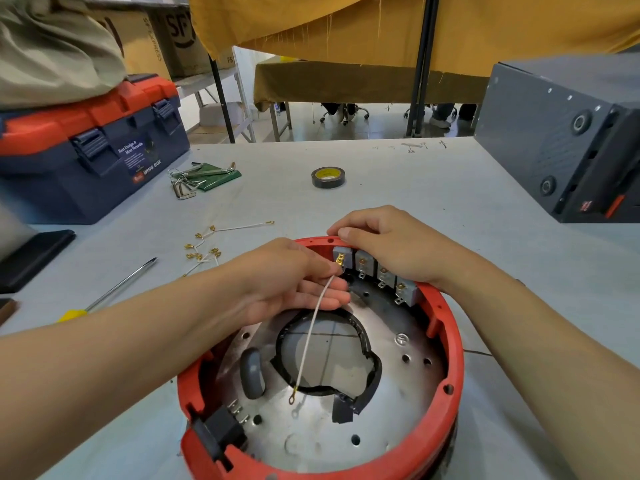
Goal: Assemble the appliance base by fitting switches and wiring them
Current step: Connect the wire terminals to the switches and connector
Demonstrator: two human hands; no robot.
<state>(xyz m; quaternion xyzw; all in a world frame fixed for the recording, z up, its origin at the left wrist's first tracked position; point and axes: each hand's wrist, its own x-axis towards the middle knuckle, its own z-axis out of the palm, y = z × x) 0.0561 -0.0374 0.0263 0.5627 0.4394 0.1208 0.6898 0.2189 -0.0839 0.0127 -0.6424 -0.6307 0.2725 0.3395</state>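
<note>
The round red appliance base (453,344) lies open side up on the table, with a shiny metal plate inside. Several grey switches (367,263) sit in a row along its far inner wall. My left hand (294,278) pinches the brass terminal end of a white wire (313,334) against the leftmost switch (341,258). The wire hangs down into the base and ends in a ring lug. My right hand (391,244) grips the far rim above the switches. A black connector block (221,431) is fitted at the near left rim.
Loose white wires (207,247) with brass lugs lie left of the base, beside a yellow-handled screwdriver (107,292). Farther back are black tape (328,177), hex keys (194,183), a blue and red toolbox (86,147) and a grey machine box (568,140) at right.
</note>
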